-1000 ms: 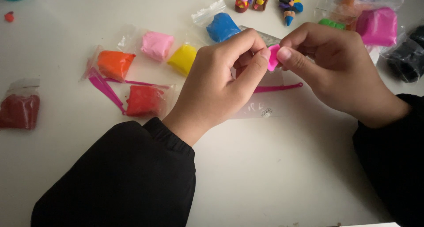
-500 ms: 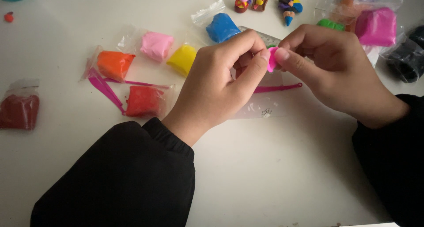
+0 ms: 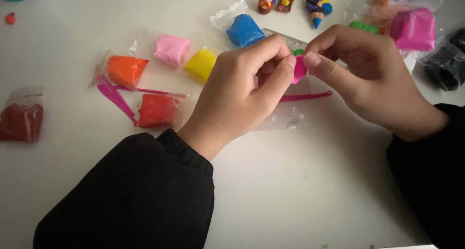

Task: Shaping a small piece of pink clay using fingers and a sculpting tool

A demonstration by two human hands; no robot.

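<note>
Fingers (image 3: 283, 67) of left hand (image 3: 237, 96) and right hand (image 3: 368, 79) pinch small pink clay piece (image 3: 299, 69) between them, above white table (image 3: 290, 191); magenta tool (image 3: 305, 97) just below, blue clay bag (image 3: 244, 30) behind.

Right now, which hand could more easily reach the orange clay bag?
Left. The left hand is nearer the orange clay bag; the right hand sits farther away. Both pinch the pink clay piece.
</note>
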